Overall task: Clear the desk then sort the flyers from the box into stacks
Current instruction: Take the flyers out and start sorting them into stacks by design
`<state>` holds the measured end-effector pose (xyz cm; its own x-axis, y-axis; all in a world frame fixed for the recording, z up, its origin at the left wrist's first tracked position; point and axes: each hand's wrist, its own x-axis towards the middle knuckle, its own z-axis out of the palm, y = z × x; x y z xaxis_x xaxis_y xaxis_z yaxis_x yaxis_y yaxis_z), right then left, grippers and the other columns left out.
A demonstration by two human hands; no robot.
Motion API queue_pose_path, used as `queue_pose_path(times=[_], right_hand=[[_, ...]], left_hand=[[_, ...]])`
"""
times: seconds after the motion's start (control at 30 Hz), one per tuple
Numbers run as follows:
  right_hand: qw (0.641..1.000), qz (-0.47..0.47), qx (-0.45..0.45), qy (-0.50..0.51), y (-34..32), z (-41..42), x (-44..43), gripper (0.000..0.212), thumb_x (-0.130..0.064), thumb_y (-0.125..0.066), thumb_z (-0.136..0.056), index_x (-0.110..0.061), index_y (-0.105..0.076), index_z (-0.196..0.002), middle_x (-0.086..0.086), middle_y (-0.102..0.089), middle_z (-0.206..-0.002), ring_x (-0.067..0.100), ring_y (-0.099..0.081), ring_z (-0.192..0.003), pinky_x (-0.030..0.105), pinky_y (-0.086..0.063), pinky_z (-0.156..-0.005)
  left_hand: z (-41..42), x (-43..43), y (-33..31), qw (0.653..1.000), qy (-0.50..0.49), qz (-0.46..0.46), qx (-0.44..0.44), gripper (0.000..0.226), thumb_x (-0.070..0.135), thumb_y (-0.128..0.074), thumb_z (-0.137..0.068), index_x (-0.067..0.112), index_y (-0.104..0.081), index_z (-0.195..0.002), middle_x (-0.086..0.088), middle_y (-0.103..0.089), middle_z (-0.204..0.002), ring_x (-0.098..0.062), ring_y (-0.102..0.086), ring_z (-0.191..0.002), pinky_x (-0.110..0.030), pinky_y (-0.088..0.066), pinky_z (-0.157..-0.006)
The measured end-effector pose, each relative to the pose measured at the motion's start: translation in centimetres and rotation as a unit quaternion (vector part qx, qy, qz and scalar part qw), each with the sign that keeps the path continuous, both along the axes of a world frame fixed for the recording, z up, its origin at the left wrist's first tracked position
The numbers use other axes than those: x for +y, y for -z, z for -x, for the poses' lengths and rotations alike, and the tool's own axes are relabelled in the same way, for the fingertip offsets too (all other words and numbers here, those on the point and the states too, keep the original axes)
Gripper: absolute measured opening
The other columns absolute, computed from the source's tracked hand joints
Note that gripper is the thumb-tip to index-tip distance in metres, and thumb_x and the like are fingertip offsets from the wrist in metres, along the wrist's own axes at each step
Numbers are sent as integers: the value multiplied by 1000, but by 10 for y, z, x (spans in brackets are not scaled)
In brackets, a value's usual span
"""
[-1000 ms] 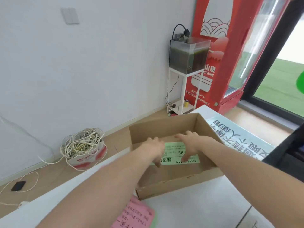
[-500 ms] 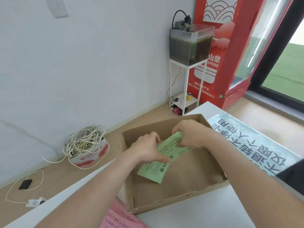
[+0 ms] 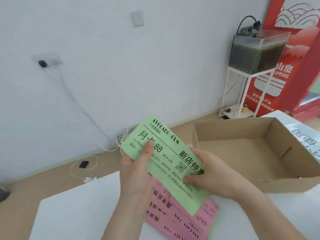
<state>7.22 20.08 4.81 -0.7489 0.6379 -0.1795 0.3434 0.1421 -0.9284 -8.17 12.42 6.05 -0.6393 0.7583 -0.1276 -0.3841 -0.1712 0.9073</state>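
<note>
In the head view I was sorting: my left hand [image 3: 136, 172] and right hand [image 3: 213, 175] both pinched the green flyer [image 3: 166, 163], up in the middle above the pink stack [image 3: 181, 220] at 6 o'clock, the box [image 3: 230, 129] at 3 o'clock. Next, I think, it needed its own spot on the desk [image 3: 78, 213]. It was thin, long, a bit bent, with dark print.

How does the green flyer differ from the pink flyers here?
The green flyer is held up off the desk, pinched by the left hand and the right hand; the pink flyers lie flat on the desk. The green flyer shows the number 88, the pink flyers 99. Both are printed paper slips of similar shape.
</note>
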Motion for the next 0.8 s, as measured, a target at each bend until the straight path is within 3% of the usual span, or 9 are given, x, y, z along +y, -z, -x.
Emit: queue_pose_path(times=[0.2, 0.3, 0.37, 0.47, 0.53, 0.6, 0.67, 0.73, 0.8], right_hand=[[986, -59, -149, 52, 48, 30, -43, 21, -16, -77, -76, -27, -65, -88, -7, -73, -84, 10, -70, -74, 35, -57, -75], [971, -98, -174, 132, 74, 47, -66, 22, -19, -76, -76, -30, -61, -86, -9, -69, -81, 11, -64, -72, 29, -51, -65], [968, -116, -177, 135, 92, 61, -87, 23, -16, -68, -83, -32, -58, -96, -13, -65, -78, 5, -59, -68, 26, -46, -58], [970, -118, -177, 115, 113, 81, -112, 34, -9, -53, -90, -32, -58, -114, -9, -66, -90, 10, -58, -73, 21, -40, -53], [972, -116, -178, 97, 120, 93, -125, 40, -6, -48, -90, -33, -57, -118, -8, -68, -98, 12, -60, -81, 22, -44, -57], [978, -110, -159, 83, 125, 103, -134, 38, -7, -49, -90, -35, -57, -115, -9, -69, -97, 10, -61, -83, 23, -49, -63], [982, -108, -134, 74, 128, 114, -141, 38, -7, -50, -91, -32, -56, -119, -9, -68, -97, 8, -61, -82, 15, -46, -62], [984, -119, -101, 81, 131, 124, -141, 47, -5, -51, -91, -27, -50, -133, -8, -64, -104, 7, -60, -86, 11, -43, -67], [983, -150, -90, 57, 135, 133, -139, 57, -6, -52, -91, -23, -38, -144, -4, -56, -124, 9, -55, -102, 18, -41, -87]], left_hand=[[92, -94, 64, 939, -19, 191, 287, 20, 5, -72, -80, 23, -64, -80, 4, -72, -68, -9, -67, -62, -15, -47, -57], [107, -129, 113, 886, -20, 299, 353, 17, 16, -71, -83, 27, -59, -85, 9, -70, -66, -13, -66, -67, -22, -43, -57], [115, -150, 134, 843, -33, 346, 410, 24, 13, -67, -85, 27, -57, -102, 9, -70, -84, -17, -64, -83, -29, -44, -68], [127, -178, 154, 710, -39, 336, 618, 55, 0, -66, -78, 18, -53, -128, -9, -53, -128, -30, -47, -115, -40, -44, -93], [123, -198, 165, 649, 13, 303, 697, 48, 14, -59, -84, 24, -52, -130, -10, -48, -138, -31, -43, -123, -42, -47, -95], [109, -214, 172, 621, 125, 336, 697, 44, 41, -36, -92, 38, -43, -135, -7, -44, -145, -30, -42, -131, -42, -46, -100], [99, -222, 180, 582, 213, 410, 669, 59, 59, -7, -87, 48, -16, -144, -3, -18, -158, -28, -16, -145, -43, -27, -114], [98, -226, 182, 566, 227, 479, 631, 72, 64, 12, -76, 50, 0, -145, 0, 3, -161, -24, 5, -147, -43, -10, -118], [107, -225, 183, 554, 192, 516, 625, 77, 64, 17, -72, 49, 1, -146, 0, 4, -161, -23, 5, -147, -44, -9, -118]])
